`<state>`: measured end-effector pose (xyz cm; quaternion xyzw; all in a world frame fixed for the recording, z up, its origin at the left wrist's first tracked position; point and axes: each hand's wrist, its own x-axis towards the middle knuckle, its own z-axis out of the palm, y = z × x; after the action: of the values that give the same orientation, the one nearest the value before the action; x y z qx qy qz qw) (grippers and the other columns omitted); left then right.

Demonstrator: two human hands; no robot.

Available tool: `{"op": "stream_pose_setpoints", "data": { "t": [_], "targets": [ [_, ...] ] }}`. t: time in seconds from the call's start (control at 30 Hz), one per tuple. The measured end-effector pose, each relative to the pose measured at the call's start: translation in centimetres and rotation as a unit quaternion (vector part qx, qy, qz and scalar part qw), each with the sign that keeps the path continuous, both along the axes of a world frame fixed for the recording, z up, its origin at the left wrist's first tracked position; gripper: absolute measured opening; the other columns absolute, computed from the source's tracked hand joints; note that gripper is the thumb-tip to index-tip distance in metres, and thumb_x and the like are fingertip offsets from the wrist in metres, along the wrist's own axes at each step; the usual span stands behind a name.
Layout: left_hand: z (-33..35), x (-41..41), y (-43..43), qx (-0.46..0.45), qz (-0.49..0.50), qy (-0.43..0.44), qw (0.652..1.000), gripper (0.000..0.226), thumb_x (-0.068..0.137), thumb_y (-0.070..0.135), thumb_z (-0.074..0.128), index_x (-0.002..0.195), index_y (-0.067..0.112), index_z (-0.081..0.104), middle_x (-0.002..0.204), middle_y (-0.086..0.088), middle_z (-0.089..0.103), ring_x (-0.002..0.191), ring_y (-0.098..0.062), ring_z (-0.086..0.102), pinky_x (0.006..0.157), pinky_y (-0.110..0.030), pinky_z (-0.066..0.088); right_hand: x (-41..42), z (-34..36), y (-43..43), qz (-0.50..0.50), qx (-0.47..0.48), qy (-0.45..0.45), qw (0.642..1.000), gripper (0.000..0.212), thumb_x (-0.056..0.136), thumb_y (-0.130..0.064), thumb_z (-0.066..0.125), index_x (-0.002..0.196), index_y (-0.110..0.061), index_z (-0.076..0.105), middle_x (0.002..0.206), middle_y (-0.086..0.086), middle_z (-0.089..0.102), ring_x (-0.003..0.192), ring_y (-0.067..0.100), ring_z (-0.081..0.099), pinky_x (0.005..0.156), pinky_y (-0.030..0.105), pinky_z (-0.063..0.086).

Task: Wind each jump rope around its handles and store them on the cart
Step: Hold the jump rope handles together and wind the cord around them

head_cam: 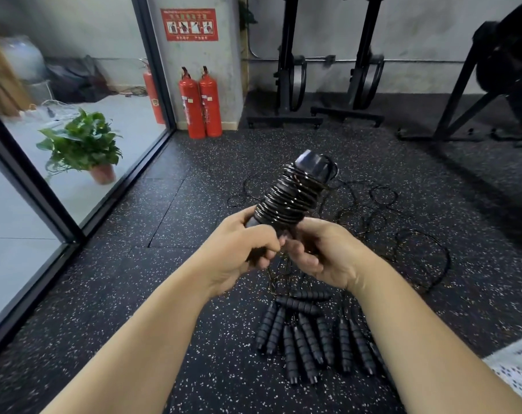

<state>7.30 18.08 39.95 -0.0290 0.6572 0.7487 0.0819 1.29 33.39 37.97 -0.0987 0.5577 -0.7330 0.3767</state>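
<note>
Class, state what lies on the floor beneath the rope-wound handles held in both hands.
Beneath the black rope-wound handles, loose black cords and bare ribbed handles lie on speckled rubber floor. The left hand and right hand cover some cords.

Thin, glossy coated cord on the wound jump rope (292,198), catching light in bright glints; smooth, shiny black plastic at its end cap (312,162). Ribbed, matt black foam on the loose handles (304,336). Matt black rubber, grainy and flecked white, for the floor (164,222). Glossy red painted metal on the fire extinguishers (200,106). Matt black metal on the racks (285,70). Smooth clear glass in the partition (128,138). White mesh cloth (519,377) at the floor's lower right corner.
</note>
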Motion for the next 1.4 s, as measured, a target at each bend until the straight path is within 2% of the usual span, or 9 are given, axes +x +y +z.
{"op": "stream_pose_setpoints", "data": {
  "t": [0.13,0.27,0.47,0.6,0.7,0.83,1.0,1.17,1.4],
  "targets": [
    [0.4,-0.1,-0.6,0.089,0.032,-0.085,0.992,0.04,0.054,0.003,0.057,0.094,0.002,0.056,0.072,-0.01,0.059,0.054,-0.014,0.047,0.04,-0.017,0.038,1.1,-0.3,-1.5,-0.13,0.11,0.167,0.971,0.028,0.102,-0.027,0.044,0.081,-0.012,0.057,0.06,0.004,0.059,0.039,0.014,0.045,0.037,0.019,0.026],
    [1.0,0.0,-1.4,0.17,0.059,-0.124,0.976,0.043,0.056,0.012,0.053,0.097,0.002,0.058,0.069,-0.009,0.057,0.053,-0.015,0.046,0.038,-0.017,0.039,1.9,0.0,-1.1,-0.191,0.112,0.292,0.93,0.028,0.098,-0.034,0.051,0.09,-0.012,0.066,0.076,0.009,0.069,0.054,0.017,0.057,0.043,0.021,0.039],
    [1.3,0.0,-1.6,0.188,0.064,-0.134,0.971,0.034,0.06,0.012,0.051,0.093,0.003,0.055,0.069,-0.011,0.057,0.051,-0.015,0.047,0.038,-0.016,0.039,2.5,-0.2,-0.8,-0.194,0.193,0.45,0.85,0.022,0.098,-0.015,0.052,0.079,-0.017,0.064,0.06,-0.003,0.065,0.048,0.002,0.051,0.049,0.017,0.037],
    [1.2,-0.2,-1.5,0.203,0.082,-0.13,0.967,0.042,0.061,0.017,0.054,0.099,-0.001,0.057,0.073,-0.012,0.059,0.05,-0.016,0.051,0.038,-0.018,0.043,3.0,-0.4,-1.0,-0.22,0.228,0.559,0.766,0.025,0.099,-0.024,0.051,0.117,-0.02,0.067,0.061,-0.018,0.057,0.057,0.0,0.056,0.055,0.014,0.042],
    [1.1,-0.3,-1.4,0.18,0.107,-0.122,0.97,0.037,0.07,0.014,0.053,0.103,-0.004,0.058,0.075,-0.015,0.061,0.049,-0.019,0.056,0.039,-0.021,0.048,3.4,-0.2,-1.2,-0.23,0.225,0.601,0.732,0.033,0.099,-0.025,0.051,0.129,-0.016,0.061,0.074,-0.029,0.053,0.066,-0.012,0.054,0.064,0.003,0.04],
    [0.4,-0.3,-1.1,0.08,0.121,-0.068,0.987,0.018,0.089,0.005,0.044,0.095,-0.001,0.061,0.072,-0.013,0.066,0.051,-0.021,0.061,0.046,-0.027,0.054,3.7,0.1,-1.3,-0.212,0.217,0.643,0.703,0.031,0.096,-0.027,0.051,0.123,-0.016,0.062,0.091,-0.005,0.07,0.079,0.01,0.065,0.069,0.035,0.056],
    [0.0,-0.2,-0.9,-0.038,0.133,0.004,0.99,0.013,0.088,-0.001,0.047,0.083,0.002,0.058,0.063,-0.009,0.062,0.054,-0.021,0.062,0.058,-0.035,0.058,4.1,0.2,-1.5,-0.158,0.244,0.657,0.695,0.041,0.092,-0.025,0.051,0.129,-0.008,0.056,0.099,0.004,0.07,0.085,0.023,0.068,0.069,0.042,0.057],
    [-0.3,0.0,-0.6,-0.104,0.133,0.048,0.985,0.014,0.068,0.017,0.055,0.077,0.006,0.055,0.067,-0.013,0.056,0.059,-0.025,0.055,0.052,-0.03,0.047,3.8,0.1,-1.6,-0.172,0.301,0.697,0.628,0.028,0.09,-0.02,0.052,0.105,-0.003,0.067,0.077,0.007,0.07,0.06,0.033,0.066,0.047,0.044,0.053],
    [0.3,0.3,-0.1,-0.094,0.091,0.103,0.986,0.018,0.062,0.028,0.061,0.065,0.011,0.056,0.059,-0.007,0.057,0.048,-0.021,0.056,0.045,-0.026,0.045,4.3,1.3,-1.7,-0.201,0.342,0.726,0.562,0.01,0.075,-0.01,0.065,0.069,-0.013,0.058,0.052,-0.003,0.054,0.037,0.02,0.049,0.037,0.024,0.03]
  ]
}}
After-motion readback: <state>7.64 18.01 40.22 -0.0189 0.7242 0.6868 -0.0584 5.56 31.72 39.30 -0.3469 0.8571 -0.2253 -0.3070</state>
